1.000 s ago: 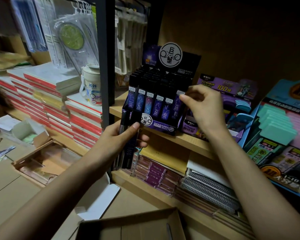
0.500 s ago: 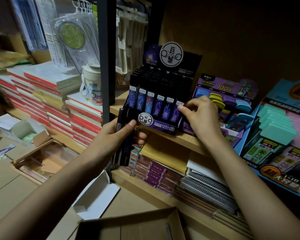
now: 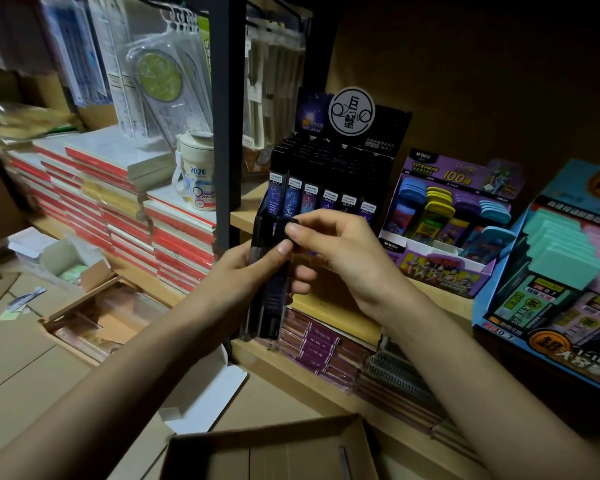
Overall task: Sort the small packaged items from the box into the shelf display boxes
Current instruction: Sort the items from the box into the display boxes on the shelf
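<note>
**Dark slim packs [image 3: 270, 299] being fed singly into the display box [image 3: 392, 133]**

A bundle of the slim packs is held upright just in front of and below the display box, which stands on the wooden shelf [image 3: 440, 296]. The step in hand is judged to be the separating of one pack from the bundle for slotting into the front row of the display box, where a line of like packs is already stood.

The grip of the left hand [image 3: 236, 275] is wrapped around the middle of the bundle, with the thumb laid across its front. The grip of the right hand [image 3: 343, 258] is narrowed to a pinch: the top end of a single pack [image 3: 286, 225] is taken between thumb and forefinger, the other fingers being loosely curled.

The next move is judged to call for a straight upward pull, so that the neighbouring packs are not dragged out, followed by a short carry up to a free slot. A cardboard box [image 3: 257, 452] is seen well below the display box, nearest the camera.
</note>
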Demonstrator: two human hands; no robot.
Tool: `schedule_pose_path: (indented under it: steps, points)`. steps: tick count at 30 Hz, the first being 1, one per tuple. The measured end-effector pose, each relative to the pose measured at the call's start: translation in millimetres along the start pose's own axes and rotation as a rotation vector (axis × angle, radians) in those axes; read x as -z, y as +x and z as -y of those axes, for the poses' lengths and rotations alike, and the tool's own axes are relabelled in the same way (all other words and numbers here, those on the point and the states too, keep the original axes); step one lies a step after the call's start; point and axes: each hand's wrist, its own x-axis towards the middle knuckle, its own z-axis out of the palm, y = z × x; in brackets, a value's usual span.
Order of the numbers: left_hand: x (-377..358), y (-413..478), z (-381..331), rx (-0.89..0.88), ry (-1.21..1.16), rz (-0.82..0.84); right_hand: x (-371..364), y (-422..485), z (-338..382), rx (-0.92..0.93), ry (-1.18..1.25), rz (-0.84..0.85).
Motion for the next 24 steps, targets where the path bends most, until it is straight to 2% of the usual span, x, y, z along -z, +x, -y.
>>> schedule_pose_path:
  steps: [3,7,10,15,20,24]
  points:
    - [2,-1,-1,-0.003,0.011,-0.017,-1,4,0,0.02,-0.03,-0.074]
    - [13,1,-5,-0.032,0.055,-0.167,9,12,0,0.104,-0.169,-0.2]
    - [23,-1,-9,-0.064,0.209,-0.276,16,22,10,0.169,-0.194,-0.271]
    - [35,-3,-13,-0.148,0.324,-0.331,16,67,33,0.303,-0.266,-0.42]
    - [52,0,-10,-0.069,0.359,-0.423,-3,93,25,0.406,-0.549,-0.408]
    - [54,-3,-9,-0.144,0.402,-0.351,-8,92,17,0.473,-0.654,-0.414]
